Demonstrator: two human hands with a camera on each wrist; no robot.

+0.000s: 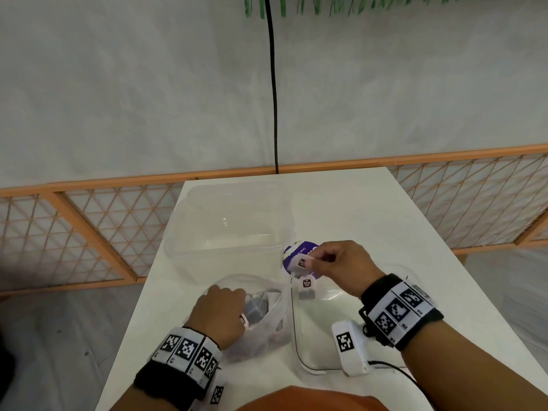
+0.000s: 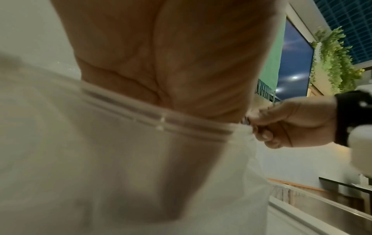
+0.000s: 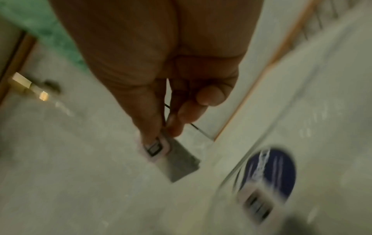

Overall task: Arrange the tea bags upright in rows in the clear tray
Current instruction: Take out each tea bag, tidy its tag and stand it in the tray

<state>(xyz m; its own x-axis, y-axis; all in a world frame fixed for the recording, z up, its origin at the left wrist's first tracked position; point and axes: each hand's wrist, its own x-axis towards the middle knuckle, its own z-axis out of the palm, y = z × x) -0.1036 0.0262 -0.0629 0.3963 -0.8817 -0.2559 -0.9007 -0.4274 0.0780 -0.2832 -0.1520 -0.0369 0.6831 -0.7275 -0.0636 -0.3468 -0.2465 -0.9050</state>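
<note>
Fingers (image 3: 153,127) of right hand (image 1: 341,268) pinch a tea bag (image 1: 302,264) above clear tray's (image 1: 299,336) far corner | left hand (image 1: 219,310) grips plastic bag (image 1: 267,330) on table (image 1: 370,209) | handling: light, limp, tearable; best pinched by top edge.

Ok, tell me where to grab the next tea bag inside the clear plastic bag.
Pinch its top edge from above, through the bag's open mouth: the grey tea bags lie loose in the clear plastic bag, whose rim the left hand holds open upward.
</note>
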